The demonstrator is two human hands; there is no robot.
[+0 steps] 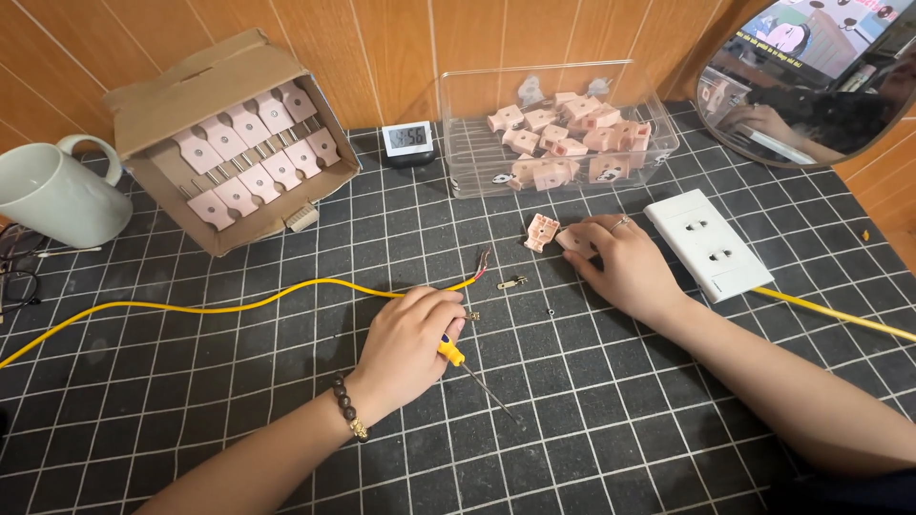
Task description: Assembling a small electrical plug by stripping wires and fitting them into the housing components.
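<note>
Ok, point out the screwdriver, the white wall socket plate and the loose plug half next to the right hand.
screwdriver (451, 352): head view, on the yellow handle under the left hand's fingers.
white wall socket plate (708, 244): head view, on its flat front face.
loose plug half (540, 232): head view, on the pink shell's middle.

Cardboard box (229, 133) left of clear tray (658, 143), clock (407, 139) between them.

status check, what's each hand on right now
Left hand grips yellow-handled screwdriver, beside yellow cable. Right hand on pink plug half. Small metal prong between hands.
</note>
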